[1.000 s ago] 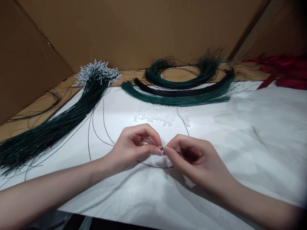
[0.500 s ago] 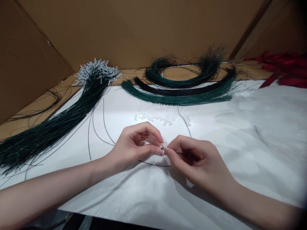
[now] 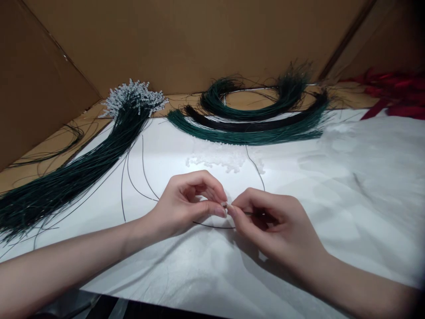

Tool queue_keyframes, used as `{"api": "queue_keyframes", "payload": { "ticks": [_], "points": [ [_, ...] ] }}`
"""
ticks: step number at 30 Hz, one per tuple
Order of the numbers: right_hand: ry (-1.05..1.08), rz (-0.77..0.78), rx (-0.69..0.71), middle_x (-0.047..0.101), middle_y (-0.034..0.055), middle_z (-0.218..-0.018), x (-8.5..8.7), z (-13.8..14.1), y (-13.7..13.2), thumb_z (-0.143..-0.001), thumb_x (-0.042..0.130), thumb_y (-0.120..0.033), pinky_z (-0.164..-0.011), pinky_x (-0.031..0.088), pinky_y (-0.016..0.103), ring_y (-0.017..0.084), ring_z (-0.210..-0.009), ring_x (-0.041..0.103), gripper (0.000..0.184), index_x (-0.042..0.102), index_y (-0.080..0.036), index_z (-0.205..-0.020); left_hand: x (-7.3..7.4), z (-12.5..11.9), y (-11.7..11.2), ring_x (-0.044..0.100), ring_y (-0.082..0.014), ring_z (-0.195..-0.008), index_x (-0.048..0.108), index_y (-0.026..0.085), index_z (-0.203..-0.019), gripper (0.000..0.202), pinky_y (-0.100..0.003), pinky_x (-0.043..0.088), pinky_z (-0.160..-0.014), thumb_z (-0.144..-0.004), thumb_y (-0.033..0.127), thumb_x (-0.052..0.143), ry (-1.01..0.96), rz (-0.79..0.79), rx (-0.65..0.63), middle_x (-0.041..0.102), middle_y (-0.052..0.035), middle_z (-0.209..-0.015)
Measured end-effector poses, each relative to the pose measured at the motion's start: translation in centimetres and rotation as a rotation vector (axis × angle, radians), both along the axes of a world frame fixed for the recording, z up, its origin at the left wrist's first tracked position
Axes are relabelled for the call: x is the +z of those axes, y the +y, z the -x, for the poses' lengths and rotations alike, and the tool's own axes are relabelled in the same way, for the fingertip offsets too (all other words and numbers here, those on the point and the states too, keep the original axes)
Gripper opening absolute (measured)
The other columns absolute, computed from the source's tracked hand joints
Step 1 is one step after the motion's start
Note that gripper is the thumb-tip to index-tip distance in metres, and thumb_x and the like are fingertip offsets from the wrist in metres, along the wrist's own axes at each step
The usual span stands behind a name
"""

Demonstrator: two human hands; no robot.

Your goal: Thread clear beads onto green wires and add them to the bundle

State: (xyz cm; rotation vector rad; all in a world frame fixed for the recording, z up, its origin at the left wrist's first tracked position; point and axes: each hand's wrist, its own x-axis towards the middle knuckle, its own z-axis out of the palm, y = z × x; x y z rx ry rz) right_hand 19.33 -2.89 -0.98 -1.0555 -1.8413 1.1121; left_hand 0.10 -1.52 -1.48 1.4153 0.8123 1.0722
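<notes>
A: Which written markings can be read in this view?
B: None; no text, label, brand, number or sign is legible.
A: And on the cardboard wall (image 3: 199, 44), across the top of the frame?
B: No readable print.
A: On the white sheet (image 3: 186, 266), centre and lower frame?
B: No readable lettering.
A: On the red cloth (image 3: 401, 93), upper right?
B: Likewise, nothing legible.
</notes>
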Motion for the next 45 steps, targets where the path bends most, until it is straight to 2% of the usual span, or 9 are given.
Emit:
{"api": "queue_keyframes", "payload": {
  "ticks": [9,17,26,35,45],
  "points": [
    [0.023,-0.029,-0.019,0.039,-0.0052,-0.053,-0.18,-0.01,0.05,-0.085,0.056,-0.015,-0.043,0.025,0.022,0.008,-0.049,0.032,0.021,0.055,-0.018,-0.064,0.1,0.0,-0.02,0.068,-0.0085,-0.069,0.071,0.016,-0.081,0.021,-0.014,0.056,-0.064,-0.069,0.001,0.08,0.026,-0.005,0.006,0.071,0.0006,-0.075],
    [0.027,-0.039,-0.013,0.037,-0.006,-0.052,-0.09,-0.03,-0.13,-0.084,0.056,-0.013,-0.043,0.024,0.021,0.007,-0.049,0.031,0.021,0.052,-0.018,-0.064,0.24,0.2,-0.1,0.066,-0.0088,-0.065,0.072,0.017,-0.081,0.015,-0.015,0.052,-0.056,-0.073,0.007,0.08,0.06,0.008,0.021,0.071,0.0001,-0.073],
    [0.031,-0.037,-0.007,0.034,-0.0067,-0.052,-0.13,0.0,-0.08,-0.083,0.056,-0.011,-0.043,0.023,0.021,0.006,-0.048,0.029,0.019,0.053,-0.018,-0.065,0.27,0.02,-0.15,0.07,-0.0107,-0.069,0.071,0.016,-0.079,0.014,-0.016,0.056,-0.06,-0.073,0.008,0.08,0.067,0.006,0.015,0.072,-0.0007,-0.075],
    [0.01,-0.082,-0.016,0.035,-0.0069,-0.051,-0.32,0.02,-0.15,-0.082,0.056,-0.01,-0.042,0.023,0.02,0.006,-0.047,0.029,0.019,0.055,-0.018,-0.064,0.29,-0.01,-0.11,0.069,-0.0082,-0.072,0.072,0.017,-0.081,0.015,-0.015,0.056,-0.068,-0.074,0.006,0.079,0.078,-0.027,0.011,0.071,0.0009,-0.076],
    [-0.017,-0.06,-0.042,0.039,-0.0056,-0.05,0.03,-0.08,-0.11,-0.083,0.056,-0.012,-0.043,0.025,0.021,0.007,-0.047,0.032,0.019,0.056,-0.018,-0.064,0.33,0.01,-0.3,0.066,-0.0081,-0.068,0.072,0.017,-0.081,0.017,-0.015,0.054,-0.062,-0.073,0.004,0.078,0.065,0.0,0.014,0.07,0.001,-0.075]
  ]
}}
